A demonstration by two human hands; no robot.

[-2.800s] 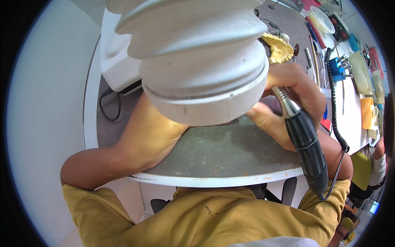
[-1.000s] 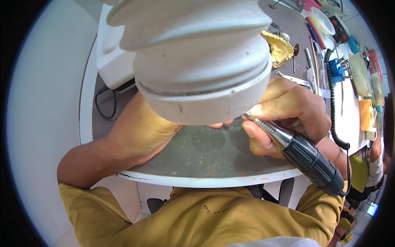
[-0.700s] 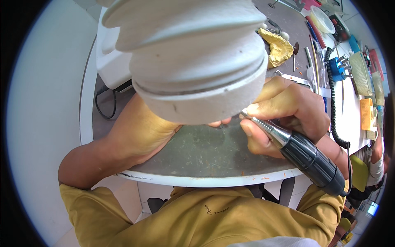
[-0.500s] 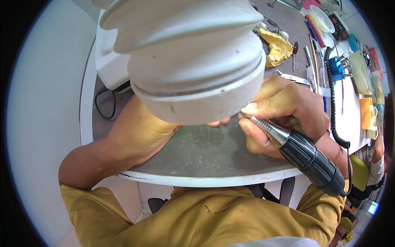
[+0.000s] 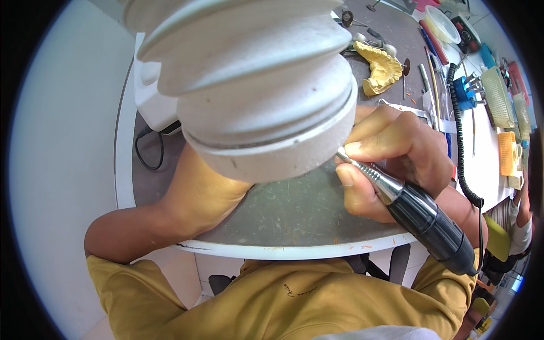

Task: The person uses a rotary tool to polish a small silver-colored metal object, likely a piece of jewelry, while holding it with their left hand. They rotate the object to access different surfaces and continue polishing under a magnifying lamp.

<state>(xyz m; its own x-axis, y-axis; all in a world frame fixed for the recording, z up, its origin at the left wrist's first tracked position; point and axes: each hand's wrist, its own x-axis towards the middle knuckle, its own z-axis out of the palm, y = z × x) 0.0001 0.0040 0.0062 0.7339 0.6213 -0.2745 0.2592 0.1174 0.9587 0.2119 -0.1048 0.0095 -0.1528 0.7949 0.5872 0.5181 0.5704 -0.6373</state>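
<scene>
My right hand (image 5: 396, 153) is closed around a rotary handpiece (image 5: 416, 212) with a silver nose and a black grip. Its tip points up and left, toward the rim of a white ribbed hose (image 5: 255, 96). That wide hose hangs over the middle and covers whatever lies beneath its mouth. My left hand (image 5: 212, 184) reaches in under the hose from the left. Only the wrist and heel of that hand show; its fingers are hidden, as is anything they hold.
A yellow dental cast (image 5: 381, 69) lies beyond my right hand, near small rotary burs and discs. A black coiled cord (image 5: 462, 164), a blue bur stand (image 5: 466, 93) and an orange basket (image 5: 506, 153) are at the right. A white machine (image 5: 153, 93) stands left. Another person's arm (image 5: 522, 212) shows far right.
The hose mouth sits slightly lower and further left in the picture. Fingertips that showed below its rim are now out of sight. The handpiece stays in my right hand.
</scene>
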